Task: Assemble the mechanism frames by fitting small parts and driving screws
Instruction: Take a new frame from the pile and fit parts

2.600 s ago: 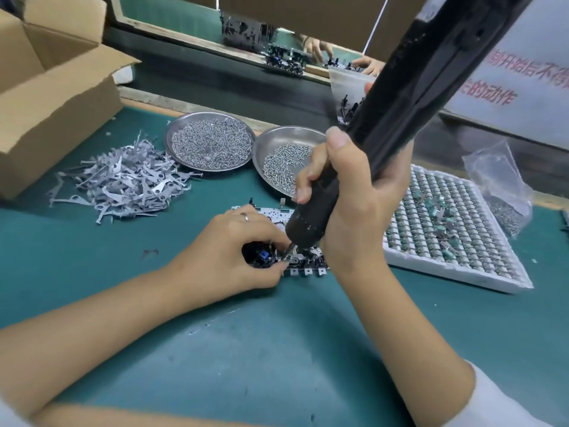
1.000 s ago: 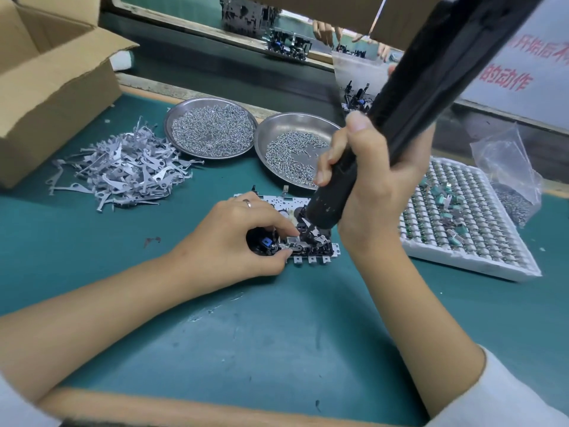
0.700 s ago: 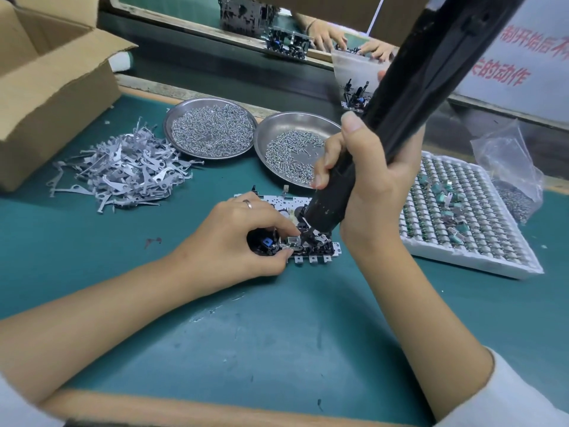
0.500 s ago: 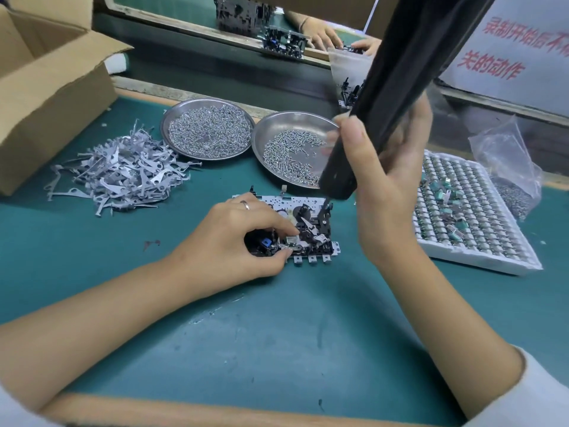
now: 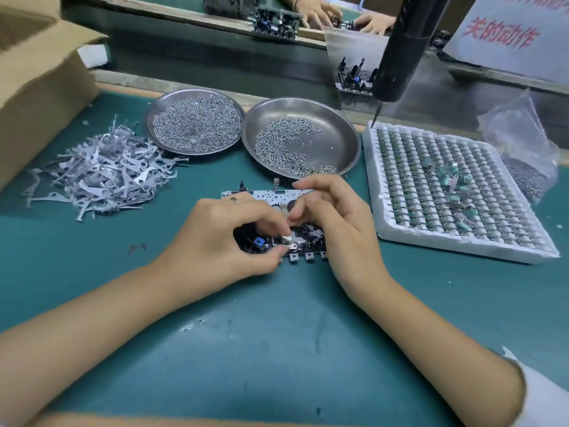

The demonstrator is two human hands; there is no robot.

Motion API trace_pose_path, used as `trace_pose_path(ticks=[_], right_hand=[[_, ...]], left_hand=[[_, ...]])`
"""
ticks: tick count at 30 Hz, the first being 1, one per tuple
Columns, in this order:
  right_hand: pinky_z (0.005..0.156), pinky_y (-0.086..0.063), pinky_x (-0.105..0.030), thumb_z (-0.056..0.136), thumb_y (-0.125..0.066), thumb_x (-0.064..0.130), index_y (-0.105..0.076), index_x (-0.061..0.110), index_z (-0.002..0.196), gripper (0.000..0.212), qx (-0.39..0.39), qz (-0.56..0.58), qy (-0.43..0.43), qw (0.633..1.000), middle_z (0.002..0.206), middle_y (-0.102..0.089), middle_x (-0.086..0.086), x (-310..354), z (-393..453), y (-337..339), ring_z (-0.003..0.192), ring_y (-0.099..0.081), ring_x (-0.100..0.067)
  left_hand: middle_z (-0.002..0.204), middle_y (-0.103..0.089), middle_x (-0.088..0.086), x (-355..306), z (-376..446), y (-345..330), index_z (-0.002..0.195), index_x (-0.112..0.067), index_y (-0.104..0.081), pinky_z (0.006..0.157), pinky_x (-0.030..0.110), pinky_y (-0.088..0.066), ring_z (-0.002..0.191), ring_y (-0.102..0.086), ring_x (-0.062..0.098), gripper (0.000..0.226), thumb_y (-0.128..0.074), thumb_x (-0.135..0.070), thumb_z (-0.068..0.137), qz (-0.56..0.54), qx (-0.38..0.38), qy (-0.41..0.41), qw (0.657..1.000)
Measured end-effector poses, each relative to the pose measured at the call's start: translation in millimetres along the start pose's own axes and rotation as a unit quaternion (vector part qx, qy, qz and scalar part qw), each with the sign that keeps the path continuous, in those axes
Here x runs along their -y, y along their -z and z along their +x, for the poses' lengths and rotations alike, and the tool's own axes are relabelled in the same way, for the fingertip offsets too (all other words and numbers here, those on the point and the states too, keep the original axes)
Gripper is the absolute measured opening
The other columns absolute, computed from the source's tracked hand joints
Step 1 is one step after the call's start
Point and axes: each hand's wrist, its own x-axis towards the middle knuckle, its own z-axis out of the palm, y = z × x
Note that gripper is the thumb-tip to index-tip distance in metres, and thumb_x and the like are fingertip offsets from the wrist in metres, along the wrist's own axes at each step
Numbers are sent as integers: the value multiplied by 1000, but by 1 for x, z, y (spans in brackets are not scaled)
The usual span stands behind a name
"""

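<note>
Both hands [image 5: 215, 238] [image 5: 335, 217] pinching mech frame [image 5: 303, 241], poss. small part, screwdriver [image 5: 400, 47] hanging free

Both hands — left hand [image 5: 215, 241], right hand [image 5: 335, 217] — rest on the mechanism frame [image 5: 295, 245] lying on the mat [image 5: 277, 349]. Beyond the left hand: a heap of metal levers [image 5: 101, 171] and two screw dishes [image 5: 194, 121] [image 5: 300, 137] side by side. Right of the right hand — a parts tray [image 5: 455, 192]; the screwdriver [image 5: 403, 47] hangs above its far corner.

Shiny metal dishes [image 5: 341, 124]; matt green mat [image 5: 277, 349]; white foam tray [image 5: 462, 245].
</note>
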Motion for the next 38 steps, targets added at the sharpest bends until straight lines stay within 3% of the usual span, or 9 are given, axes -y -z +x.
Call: trace_pose_path(ticks=[8, 12, 15, 20, 25, 31, 33, 35, 38], right_hand=[[68, -48, -17, 92, -43, -8, -58, 11, 93, 25, 5, -13, 4, 1000, 62, -59, 2, -1, -1, -2, 64, -57, -12], [66, -46, -17, 91, -43, -9, -58, 8, 95, 24, 9, -20, 4, 1000, 61, -58, 2, -2, 0, -2, 64, -57, -13], [67, -47, -18, 91, -42, -10, -58, 8, 95, 24, 8, -24, 7, 1000, 62, -59, 1, -3, 1, -2, 64, -57, -13], [67, -48, -20, 90, -42, -10, -58, 9, 94, 25, 4, -30, 9, 1000, 62, -59, 1, -5, 1, -2, 64, -57, -13], [68, -50, -21, 90, -44, -8, -59, 12, 92, 25, 0, -18, 18, 1000, 62, -60, 3, -5, 0, 0, 66, -59, -15], [74, -50, -31, 86, -45, 8, -63, 13, 88, 18, 6, -42, 59, 997, 71, -61, 0, -1, -5, 0, 72, -60, -10], [73, -49, -30, 89, -53, 14, -66, 9, 94, 15, 18, -187, 165, 968, 80, -63, -1, -1, -12, -1, 76, -60, -11], [77, -49, -35, 86, -63, 32, -67, 8, 105, 31, 66, -367, 259, 891, 93, -66, -4, -1, -16, -4, 86, -61, -22], [79, -47, -41, 85, -65, 46, -64, 16, 121, 47, 134, -548, 285, 775, 108, -63, -11, -2, -18, -11, 94, -57, -31]], left_hand=[[62, -56, -5, 3, -1, -3, 64, -21, -55, 62, 15, -42, 63, -54, 12, 23, -76, -13, 64, 1, -12, 13, 1000], [68, -56, -2, 6, 1, -2, 60, -28, -47, 63, 35, -47, 69, -63, 28, 32, -76, -17, 65, -31, -7, 31, 999], [68, -53, -5, 7, 2, -2, 60, -27, -45, 62, 38, -45, 71, -64, 33, 31, -75, -24, 67, -34, 3, 26, 999], [60, -50, -3, 6, 1, -4, 58, -27, -43, 61, 31, -47, 71, -68, 17, 36, -76, -15, 65, -39, -17, 31, 999], [66, -56, -5, 6, 0, -5, 61, -27, -46, 62, 37, -47, 71, -65, 31, 31, -76, -18, 65, -20, -21, 34, 999], [72, -63, -7, 5, 0, -1, 80, -15, -63, 69, 16, -45, 68, -58, 8, 18, -72, -28, 71, -5, -19, 22, 1000], [75, -65, -6, 5, 0, 3, 84, -14, -62, 71, 16, -45, 71, -59, 9, 22, -60, -34, 77, -13, -54, 28, 998], [78, -65, -8, 5, 3, 5, 87, -16, -60, 71, 12, -42, 73, -58, 2, 20, -53, -33, 82, -11, -116, 45, 992], [78, -64, -11, 10, 9, 7, 91, -17, -58, 69, 8, -40, 69, -56, -8, 12, -48, -24, 92, -27, -193, 88, 977]])
